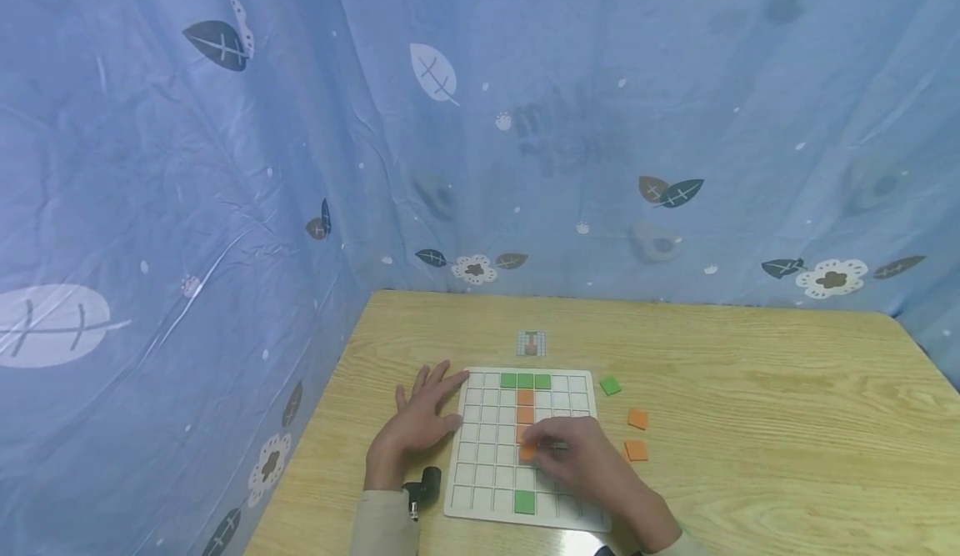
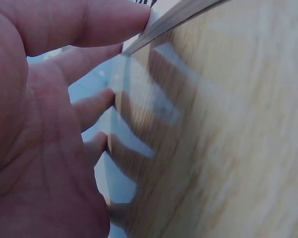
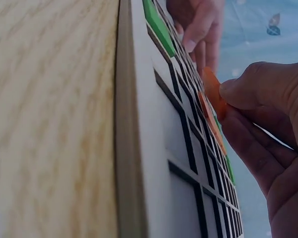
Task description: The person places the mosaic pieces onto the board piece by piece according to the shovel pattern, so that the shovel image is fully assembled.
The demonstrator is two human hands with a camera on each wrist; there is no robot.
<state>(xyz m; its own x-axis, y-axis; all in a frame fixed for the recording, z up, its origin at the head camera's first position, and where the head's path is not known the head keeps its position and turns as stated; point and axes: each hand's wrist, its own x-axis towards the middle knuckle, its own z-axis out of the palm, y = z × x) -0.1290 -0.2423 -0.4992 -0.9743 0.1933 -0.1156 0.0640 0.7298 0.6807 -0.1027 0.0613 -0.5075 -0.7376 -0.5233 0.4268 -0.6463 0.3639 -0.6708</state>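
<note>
A white grid board lies on the wooden table. Green square tiles fill three cells of its top row, and orange tiles run down the column below them. Another green tile sits in the bottom row. My right hand pinches an orange tile between thumb and fingers, tilted close over the board just under that column. With fingers spread, my left hand rests at the board's left edge; thumb and fingertips touch the rim.
Right of the board lie a loose green tile and orange tiles, one partly behind the right hand. A small picture card lies beyond the board's far edge. Blue patterned curtain hangs behind and left of the table.
</note>
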